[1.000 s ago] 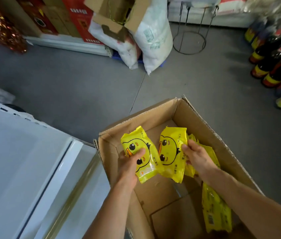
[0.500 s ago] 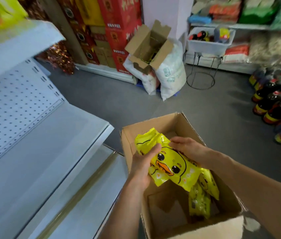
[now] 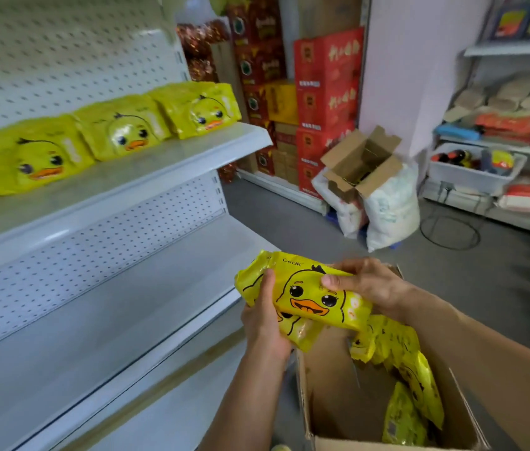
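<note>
Head view. In the lower centre of the frame, a small bundle of yellow duck packs (image 3: 309, 297), held above the open cardboard box (image 3: 332, 385) and just beside the front edge of the lower shelf (image 3: 94, 320).

Gripped from two sides. Grip of the left hand (image 3: 265, 323) closed on the left end, thumb pressed on the printed face, fingers hidden under the bundle. Grip of the right hand (image 3: 371, 288) closed on the upper right edge, thumb laid on the duck's head. Probably held with both hands because of more than one pack in the bundle and because of the smooth, slippery film; pressed together to keep it as one piece. Duck face turned up toward the camera, likely for checking the direction before placing.

At lower right, more packs in the box (image 3: 410, 385), leaned against its right wall, not yet taken out.

At upper left, a row of shelved packs (image 3: 120, 131) of the same kind, stood on the upper shelf (image 3: 159, 164) side by side and touching, faces turned to the aisle, surely arranged so for showing the print to a buyer. Judged as the likely destination of the bundle: this same shelf, next to the row.
</note>
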Demonstrator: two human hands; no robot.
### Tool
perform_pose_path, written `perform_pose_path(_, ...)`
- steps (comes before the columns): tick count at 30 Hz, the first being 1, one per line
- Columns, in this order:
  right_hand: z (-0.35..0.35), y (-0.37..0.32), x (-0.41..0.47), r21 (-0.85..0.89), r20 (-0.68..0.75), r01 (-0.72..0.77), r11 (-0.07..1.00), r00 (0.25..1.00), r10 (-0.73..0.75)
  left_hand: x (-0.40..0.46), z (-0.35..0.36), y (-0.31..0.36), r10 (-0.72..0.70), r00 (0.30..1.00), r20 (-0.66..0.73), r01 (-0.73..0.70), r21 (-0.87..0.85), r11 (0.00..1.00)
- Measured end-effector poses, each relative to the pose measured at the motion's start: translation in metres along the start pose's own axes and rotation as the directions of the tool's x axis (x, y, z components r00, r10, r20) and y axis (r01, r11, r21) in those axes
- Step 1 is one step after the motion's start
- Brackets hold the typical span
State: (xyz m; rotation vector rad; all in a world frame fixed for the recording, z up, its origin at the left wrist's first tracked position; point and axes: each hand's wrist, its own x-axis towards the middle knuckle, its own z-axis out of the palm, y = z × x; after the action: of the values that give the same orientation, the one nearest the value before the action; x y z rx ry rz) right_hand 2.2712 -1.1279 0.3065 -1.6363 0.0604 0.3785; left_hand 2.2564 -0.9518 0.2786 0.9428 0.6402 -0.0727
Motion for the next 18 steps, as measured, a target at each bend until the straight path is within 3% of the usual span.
perform_pose_path(6, 0.045, -0.036, -0.013, 0.195, 0.118, -0.029, 0.980, 0.993, 0.006, -0.030, -0.024, 0.052, 0.255, 0.944, -0.210, -0.285, -0.130, 0.950)
perform_pose_path(7, 0.059, -0.043, -0.014, 0.204, 0.090, -0.040, 0.978, 0.996, 0.022, -0.033, -0.028, 0.059, 0.295, 0.927, -0.233, -0.333, -0.146, 0.931)
perform_pose_path(9, 0.088, -0.053, -0.010, 0.226, -0.097, -0.022, 0.974, 0.994, 0.045, -0.040, -0.034, 0.072, 0.331, 0.908, -0.257, -0.384, -0.192, 0.903)
perform_pose_path(12, 0.120, -0.070, -0.002, 0.143, -0.322, 0.128, 0.981, 0.943, -0.077, -0.051, -0.040, 0.091, 0.361, 0.899, -0.247, -0.413, -0.210, 0.886)
perform_pose_path(15, 0.137, -0.089, -0.001, 0.077, -0.358, 0.296, 0.952, 0.899, -0.251, -0.058, -0.050, 0.114, 0.392, 0.885, -0.253, -0.445, -0.209, 0.871)
perform_pose_path(18, 0.156, -0.104, 0.003, 0.116, -0.287, 0.381, 0.917, 0.897, -0.336, -0.063, -0.061, 0.139, 0.398, 0.879, -0.261, -0.456, -0.225, 0.861)
